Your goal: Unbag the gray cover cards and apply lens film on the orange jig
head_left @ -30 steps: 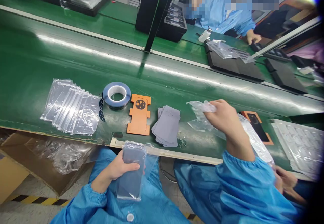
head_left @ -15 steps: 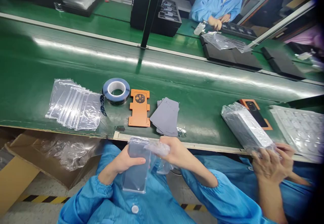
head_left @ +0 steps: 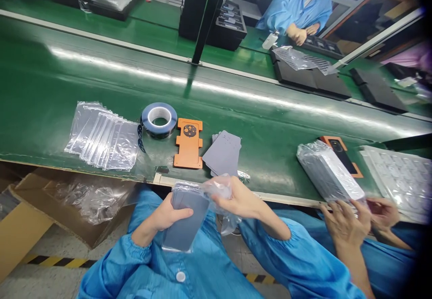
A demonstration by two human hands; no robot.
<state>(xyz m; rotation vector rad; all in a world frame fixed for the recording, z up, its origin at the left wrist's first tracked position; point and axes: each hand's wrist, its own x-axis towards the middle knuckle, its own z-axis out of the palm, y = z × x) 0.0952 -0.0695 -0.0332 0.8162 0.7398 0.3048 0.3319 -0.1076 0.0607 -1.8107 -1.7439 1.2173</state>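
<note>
Left hand (head_left: pixel 170 213) was closed around a grey pack (head_left: pixel 189 229), thumb flat across the front, and clear film showed at the pack's top and bottom ends. It sat tilted in front of the person's blue smock (head_left: pixel 145 267), just off the near edge of the green counter (head_left: pixel 270 146). Right hand (head_left: pixel 239 195) was pinched onto a wad of crumpled film (head_left: pixel 221 188) right up beside the pack's top corner; couldn't tell if those fingers touched the pack itself.

Closest thing on the counter was a messy pile of grey sheets (head_left: pixel 222 152), just past the right hand. Left of that lay an orange plate (head_left: pixel 187 148) with a dark round patch near its top, then a tape roll (head_left: pixel 158 131) lying flat, then a fanned-out bunch of clear sleeves (head_left: pixel 104 139). Below those, off the counter, there was a cardboard box (head_left: pixel 57 209) with loose plastic (head_left: pixel 94 204) in it.

Over to the right, a neighbor's hand (head_left: pixel 349 224) was on a wrapped bundle (head_left: pixel 329 173), near an orange holder (head_left: pixel 357 170) and a clear tray (head_left: pixel 398 182). Another person (head_left: pixel 297 6) in blue was across the way, behind some black trays (head_left: pixel 310 78).
</note>
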